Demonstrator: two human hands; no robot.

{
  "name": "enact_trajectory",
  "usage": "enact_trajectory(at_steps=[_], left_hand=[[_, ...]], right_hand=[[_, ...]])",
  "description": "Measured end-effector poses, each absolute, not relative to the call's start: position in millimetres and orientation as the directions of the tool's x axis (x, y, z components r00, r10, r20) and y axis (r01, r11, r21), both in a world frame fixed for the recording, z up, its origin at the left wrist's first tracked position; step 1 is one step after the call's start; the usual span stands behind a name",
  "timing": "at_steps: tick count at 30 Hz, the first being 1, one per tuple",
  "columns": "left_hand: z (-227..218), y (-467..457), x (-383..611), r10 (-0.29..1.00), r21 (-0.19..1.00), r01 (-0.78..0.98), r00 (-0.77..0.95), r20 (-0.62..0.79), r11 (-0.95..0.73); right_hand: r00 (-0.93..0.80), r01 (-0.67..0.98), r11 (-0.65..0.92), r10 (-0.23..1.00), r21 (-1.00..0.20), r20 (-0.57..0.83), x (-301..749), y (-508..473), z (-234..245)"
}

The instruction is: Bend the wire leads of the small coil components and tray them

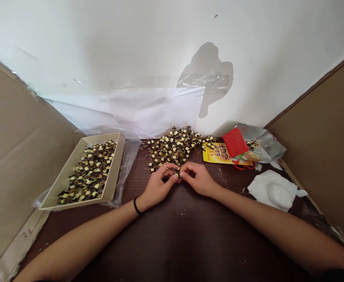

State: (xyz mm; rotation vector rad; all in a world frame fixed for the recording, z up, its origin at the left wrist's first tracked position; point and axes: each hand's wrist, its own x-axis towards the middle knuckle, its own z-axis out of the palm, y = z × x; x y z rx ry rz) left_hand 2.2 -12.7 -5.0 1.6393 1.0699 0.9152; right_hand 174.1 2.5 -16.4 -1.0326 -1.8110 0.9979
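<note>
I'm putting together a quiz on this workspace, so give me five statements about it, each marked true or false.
1. The left hand and right hand meet at a small piece. True.
2. The tray stands to the right of the pile. False: it stands to the left of it.
3. The black band is on the right wrist. False: it is on the left wrist.
4. The yellow packet lies to the right of the pile. True.
5. The tray has nothing in it. False: many small pieces lie inside.
</note>
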Motion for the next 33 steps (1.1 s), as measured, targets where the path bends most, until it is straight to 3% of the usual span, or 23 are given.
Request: enact_trajectory(at_steps=[11, 18, 33], left_hand=[[-0.8, -13.9, 4.1, 0.943, 0.944, 0.281, 0.325, 0.077, -0.174], [-1.5, -13.8, 3.9, 0.943, 0.945, 0.285, 0.325, 0.064, -0.162], [-4.8, -15.1, 1.2, 0.904, 0.918, 0.307, 0.414, 0.108, -0.251]], right_hand=[[-0.357, 0.248, 0.359, 0.897, -0.9, 0.259, 173.8, 1.7, -17.8], [-0.412, 0.147, 0.208, 0.902, -0.967, 0.131, 177.0, 5.5, -15.7], [-0.406, 0.184, 0.233, 0.903, -0.955, 0.142, 177.7, 6.1, -17.7]])
